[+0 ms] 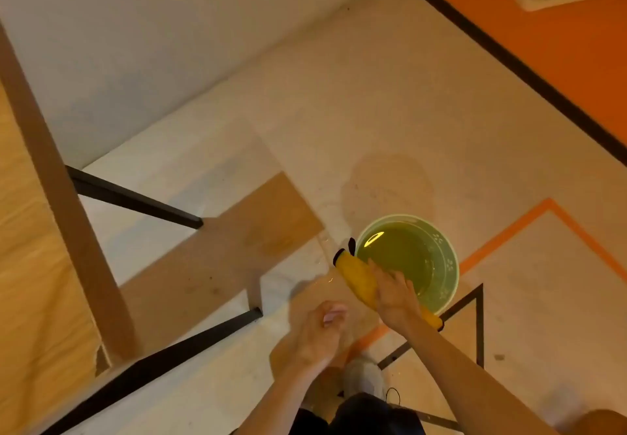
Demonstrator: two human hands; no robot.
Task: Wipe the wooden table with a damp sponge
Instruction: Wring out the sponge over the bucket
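My right hand [395,295] grips a long yellow sponge [358,276] with black ends, held slanted over the near rim of a pale green basin [451,258] of water on the floor. My left hand [317,332] hangs lower left of the sponge, fingers curled and blurred, with nothing visible in it. The wooden table [30,248] fills the left edge of the view, seen from above past its thick edge.
Black metal table legs [135,198] slant across the pale floor. A wet patch [390,183] lies just beyond the basin. Orange tape lines [502,237] and a black triangle mark the floor. My shoe [364,377] stands below the hands. An orange floor area lies top right.
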